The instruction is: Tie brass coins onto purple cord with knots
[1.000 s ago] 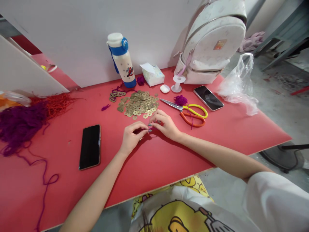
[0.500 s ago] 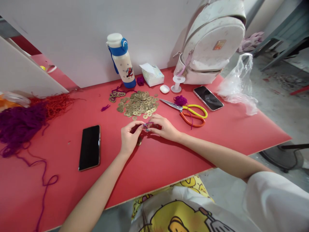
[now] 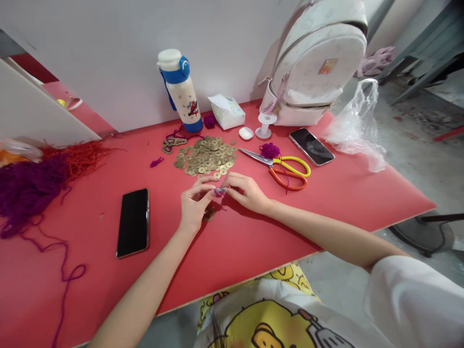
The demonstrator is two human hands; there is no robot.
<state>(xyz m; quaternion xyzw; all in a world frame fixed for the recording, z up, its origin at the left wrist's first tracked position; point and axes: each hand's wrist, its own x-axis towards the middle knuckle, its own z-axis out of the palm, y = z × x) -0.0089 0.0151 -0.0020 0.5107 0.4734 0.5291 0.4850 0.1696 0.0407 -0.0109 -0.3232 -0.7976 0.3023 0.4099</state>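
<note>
Both hands meet over the red table, fingertips close together on a short piece of purple cord [image 3: 219,192]. My left hand [image 3: 195,202] pinches the cord between thumb and index finger, its other fingers curled loosely. The thumb and fingers of my right hand [image 3: 247,192] close on the same cord from the right. Below my left hand, partly hidden by it, a few holed brass coins [image 3: 209,213] show; whether they are strung on the cord I cannot tell. Just beyond the hands lies a heap of brass coins [image 3: 208,153] with holes in their centres.
Scissors [image 3: 286,166] with yellow and orange handles lie right of the coins, under a purple cord ball [image 3: 270,150]. A phone [image 3: 133,222] lies left, another phone [image 3: 311,146] right. Behind stand a bottle [image 3: 183,94], tissue pack [image 3: 229,116], spool [image 3: 266,125] and backpack [image 3: 319,63]. Purple yarn [image 3: 32,186] is far left.
My fingertips have drawn closer together on the cord, and the loop between them looks smaller. My left fingers have opened a little. The view has shifted slightly.
</note>
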